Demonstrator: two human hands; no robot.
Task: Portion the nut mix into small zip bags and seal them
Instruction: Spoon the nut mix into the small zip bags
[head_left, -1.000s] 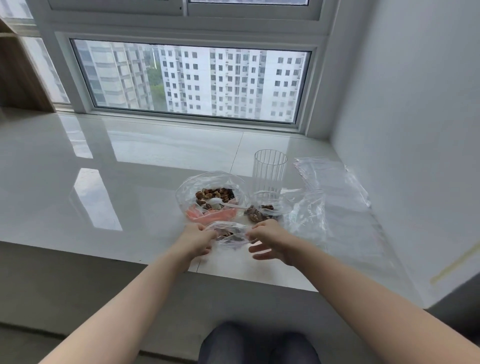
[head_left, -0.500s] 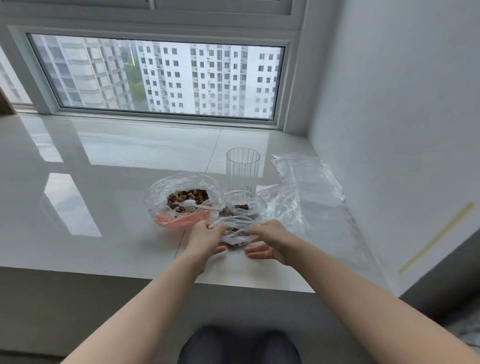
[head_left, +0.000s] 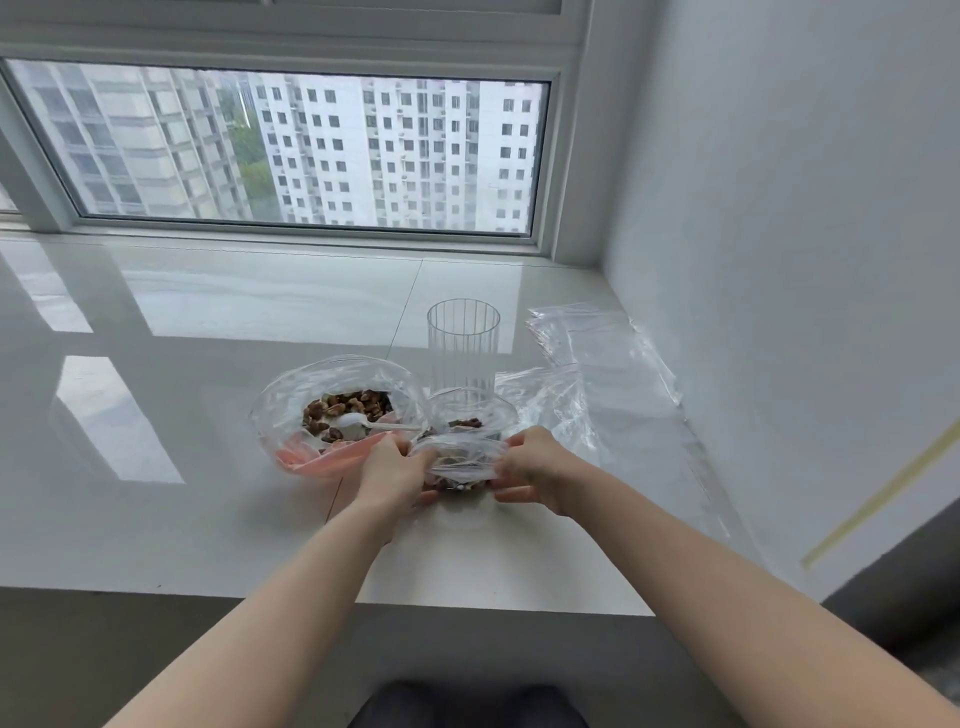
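A small clear zip bag (head_left: 460, 462) with nuts in its bottom is held between both hands just above the white sill. My left hand (head_left: 396, 473) pinches its left end and my right hand (head_left: 530, 470) pinches its right end along the top strip. To the left lies a big open plastic bag of nut mix (head_left: 343, 410) with a white plastic spoon (head_left: 363, 425) in it, resting on something pink. Right behind the held bag sits another small bag with nuts (head_left: 467, 418).
A tall ribbed clear cup (head_left: 463, 343) stands behind the bags. A pile of empty clear zip bags (head_left: 597, 364) lies to the right by the grey wall. The sill's front edge (head_left: 311, 597) runs close below my hands; a window lies beyond.
The view shifted, so everything sits more to the left and lower. My hands moved a little closer together on the small bag and keep hold of its top.
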